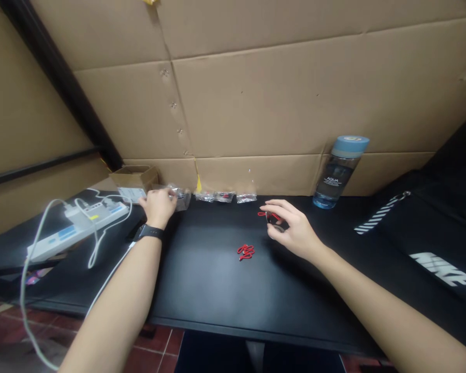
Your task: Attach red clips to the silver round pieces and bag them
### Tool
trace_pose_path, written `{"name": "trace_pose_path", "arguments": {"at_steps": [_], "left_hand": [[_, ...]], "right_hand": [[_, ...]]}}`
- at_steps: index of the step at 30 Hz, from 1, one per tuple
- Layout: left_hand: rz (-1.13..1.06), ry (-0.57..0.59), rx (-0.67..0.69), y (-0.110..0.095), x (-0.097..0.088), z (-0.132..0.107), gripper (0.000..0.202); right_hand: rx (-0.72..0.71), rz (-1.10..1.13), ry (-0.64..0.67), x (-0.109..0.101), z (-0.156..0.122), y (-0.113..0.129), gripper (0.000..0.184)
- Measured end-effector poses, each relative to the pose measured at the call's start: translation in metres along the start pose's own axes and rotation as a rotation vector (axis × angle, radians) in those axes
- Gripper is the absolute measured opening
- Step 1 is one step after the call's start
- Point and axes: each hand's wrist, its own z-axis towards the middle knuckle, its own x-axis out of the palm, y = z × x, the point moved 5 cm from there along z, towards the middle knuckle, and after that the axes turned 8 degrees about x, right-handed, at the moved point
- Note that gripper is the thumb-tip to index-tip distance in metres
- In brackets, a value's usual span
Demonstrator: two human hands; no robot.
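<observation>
My left hand (pixel 160 205), with a black watch on the wrist, reaches to the far left of the black table (pixel 217 290) and closes on a clear plastic bag (pixel 180 197) beside a small cardboard box (pixel 134 178). My right hand (pixel 291 228) hovers near the table's middle, fingers curled in a pinch around a small dark part with a red cord (pixel 267 214). A small red cord bundle (pixel 246 252) lies loose on the table between my hands. Three small clear bags (pixel 225 197) sit in a row along the cardboard wall.
A blue-capped water bottle (pixel 339 173) stands at the back right. A white power strip (pixel 77 225) with white cables lies at the left. A black bag with white lettering (pixel 431 243) covers the right side. Cardboard sheets (pixel 295 103) form the back wall.
</observation>
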Motion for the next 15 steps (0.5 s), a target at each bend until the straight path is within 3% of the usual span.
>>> {"name": "trace_pose_path", "arguments": {"at_steps": [2, 4, 8, 10, 12, 15], "left_hand": [[-0.065, -0.131, -0.025, -0.002, -0.015, 0.002, 0.020], [-0.213, -0.240, 0.035, -0.014, -0.031, 0.003, 0.023], [-0.685, -0.256, 0.385, -0.073, -0.049, -0.013, 0.029], [-0.800, -0.105, 0.607, -0.111, -0.045, -0.032, 0.020], [-0.785, 0.120, 0.797, -0.145, -0.032, -0.054, 0.014], [-0.661, 0.401, 0.933, -0.170, -0.004, -0.078, 0.009]], "right_hand": [[-0.002, 0.010, -0.012, -0.001, 0.001, 0.001, 0.044], [-0.006, 0.015, -0.028, -0.002, 0.001, 0.000, 0.046], [-0.001, 0.003, -0.054, -0.007, 0.004, -0.003, 0.047], [0.013, -0.015, -0.061, -0.011, 0.006, -0.007, 0.048], [0.033, -0.036, -0.067, -0.016, 0.009, -0.011, 0.050], [0.055, -0.063, -0.071, -0.020, 0.011, -0.016, 0.051]]}}
